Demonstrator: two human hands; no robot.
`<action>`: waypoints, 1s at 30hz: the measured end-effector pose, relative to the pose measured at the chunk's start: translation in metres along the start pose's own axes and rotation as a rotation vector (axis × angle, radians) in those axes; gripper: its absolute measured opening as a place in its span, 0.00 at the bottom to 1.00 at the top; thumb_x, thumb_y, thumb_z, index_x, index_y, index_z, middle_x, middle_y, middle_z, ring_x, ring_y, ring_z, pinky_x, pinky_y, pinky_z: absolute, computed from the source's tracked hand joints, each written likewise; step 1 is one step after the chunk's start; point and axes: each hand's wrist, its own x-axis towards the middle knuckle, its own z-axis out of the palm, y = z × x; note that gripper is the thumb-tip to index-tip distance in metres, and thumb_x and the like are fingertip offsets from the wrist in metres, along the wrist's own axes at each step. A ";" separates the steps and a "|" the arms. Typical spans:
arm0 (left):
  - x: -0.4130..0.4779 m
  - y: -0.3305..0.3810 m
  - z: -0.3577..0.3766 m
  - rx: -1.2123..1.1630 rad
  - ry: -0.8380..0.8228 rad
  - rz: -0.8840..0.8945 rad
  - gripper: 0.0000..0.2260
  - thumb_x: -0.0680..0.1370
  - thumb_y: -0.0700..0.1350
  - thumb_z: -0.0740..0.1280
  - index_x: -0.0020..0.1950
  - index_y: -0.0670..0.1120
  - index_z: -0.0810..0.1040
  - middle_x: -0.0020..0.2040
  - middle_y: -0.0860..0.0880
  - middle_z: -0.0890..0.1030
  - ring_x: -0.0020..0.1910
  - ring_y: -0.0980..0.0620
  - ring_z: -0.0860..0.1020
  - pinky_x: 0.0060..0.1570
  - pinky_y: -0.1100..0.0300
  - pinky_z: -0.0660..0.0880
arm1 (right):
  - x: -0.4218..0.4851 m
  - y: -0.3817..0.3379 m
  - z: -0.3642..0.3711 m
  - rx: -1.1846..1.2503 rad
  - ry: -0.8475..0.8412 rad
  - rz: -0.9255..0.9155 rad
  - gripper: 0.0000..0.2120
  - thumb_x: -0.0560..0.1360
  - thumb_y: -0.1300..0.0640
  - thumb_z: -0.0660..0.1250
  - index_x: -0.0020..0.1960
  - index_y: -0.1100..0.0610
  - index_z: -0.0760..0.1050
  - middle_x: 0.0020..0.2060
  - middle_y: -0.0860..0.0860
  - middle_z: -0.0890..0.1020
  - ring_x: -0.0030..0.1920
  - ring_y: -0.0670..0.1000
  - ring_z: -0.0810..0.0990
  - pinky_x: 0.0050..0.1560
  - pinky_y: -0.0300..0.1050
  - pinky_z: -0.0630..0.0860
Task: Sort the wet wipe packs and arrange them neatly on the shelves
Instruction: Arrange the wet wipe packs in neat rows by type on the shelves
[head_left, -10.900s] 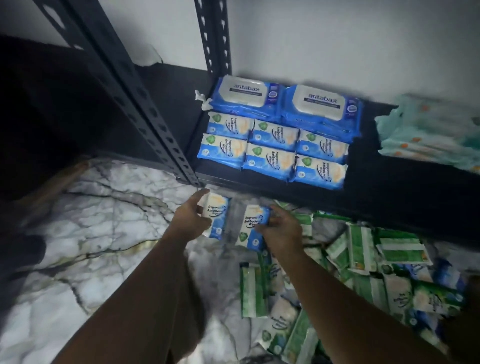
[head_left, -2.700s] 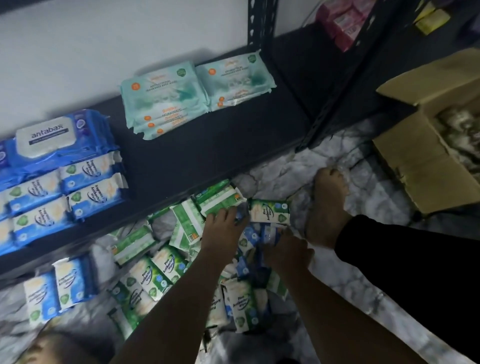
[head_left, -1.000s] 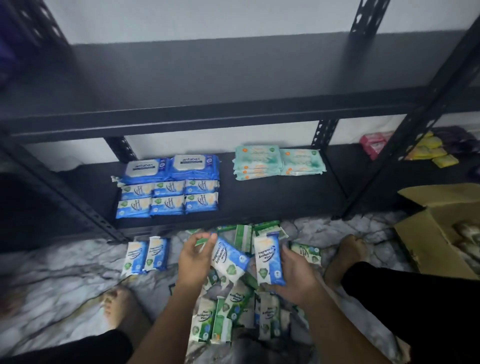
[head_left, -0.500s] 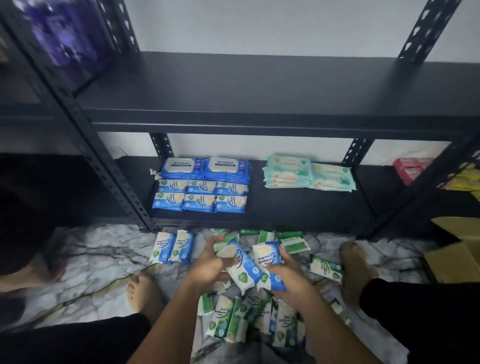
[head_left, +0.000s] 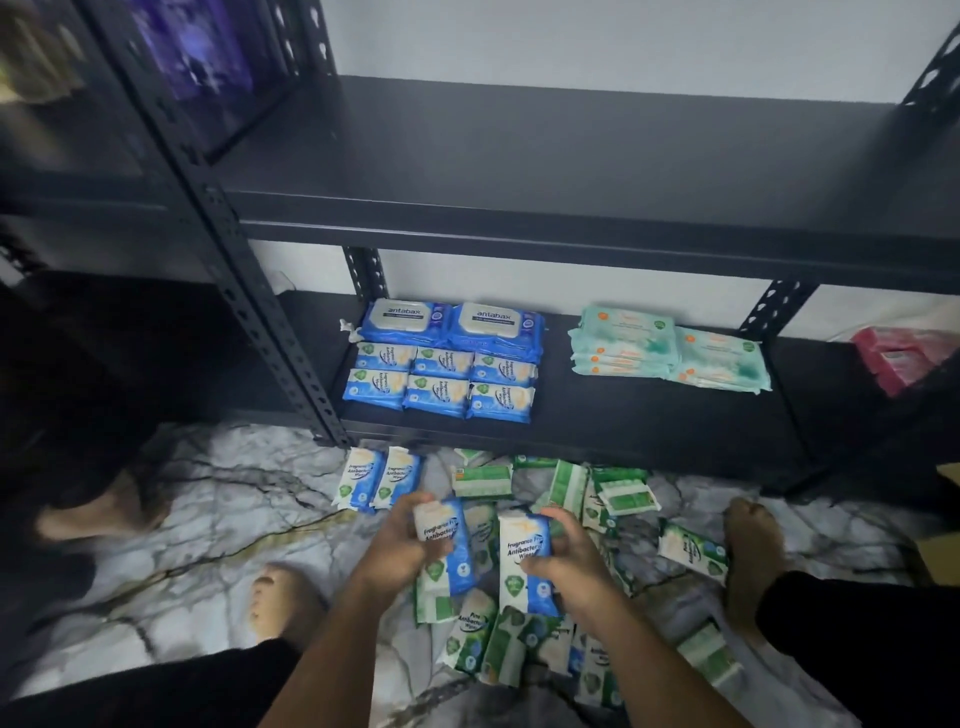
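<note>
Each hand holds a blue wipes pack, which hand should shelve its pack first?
Left, probably. The left hand holds its blue pack nearer the blue rows on the lower shelf; the right hand would have to reach across it.

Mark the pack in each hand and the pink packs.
left-hand pack (head_left: 445, 535), head view, printed front label.
right-hand pack (head_left: 519, 540), head view, printed front label.
pink packs (head_left: 893, 358), head view, top face.

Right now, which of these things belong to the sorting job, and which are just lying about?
Job:
left hand gripping one blue-and-white plastic wipe pack; right hand gripping a second blue-and-white pack; green plastic packs heaped on the floor; black metal lower shelf with sorted blue rows.
Lying about:
blurred purple item upper left; pink packets beyond the right post.
</note>
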 end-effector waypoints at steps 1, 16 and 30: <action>0.002 -0.005 -0.007 0.029 0.025 -0.020 0.25 0.70 0.27 0.74 0.60 0.49 0.74 0.50 0.40 0.82 0.45 0.46 0.82 0.39 0.56 0.78 | 0.003 0.002 0.007 -0.016 -0.016 0.007 0.29 0.71 0.73 0.73 0.59 0.44 0.74 0.49 0.56 0.86 0.47 0.57 0.86 0.48 0.61 0.83; 0.078 -0.077 -0.141 0.419 0.268 -0.167 0.34 0.63 0.31 0.79 0.66 0.53 0.81 0.46 0.49 0.85 0.33 0.55 0.81 0.28 0.64 0.75 | 0.083 0.042 0.155 -0.243 -0.049 0.002 0.28 0.68 0.69 0.76 0.53 0.41 0.73 0.48 0.52 0.84 0.45 0.54 0.85 0.44 0.61 0.83; 0.133 -0.119 -0.152 0.517 0.341 -0.138 0.30 0.69 0.36 0.75 0.67 0.58 0.79 0.50 0.57 0.84 0.51 0.57 0.79 0.46 0.71 0.67 | 0.165 0.084 0.242 -0.409 0.233 -0.009 0.22 0.65 0.60 0.78 0.54 0.48 0.74 0.47 0.49 0.85 0.48 0.54 0.84 0.49 0.53 0.82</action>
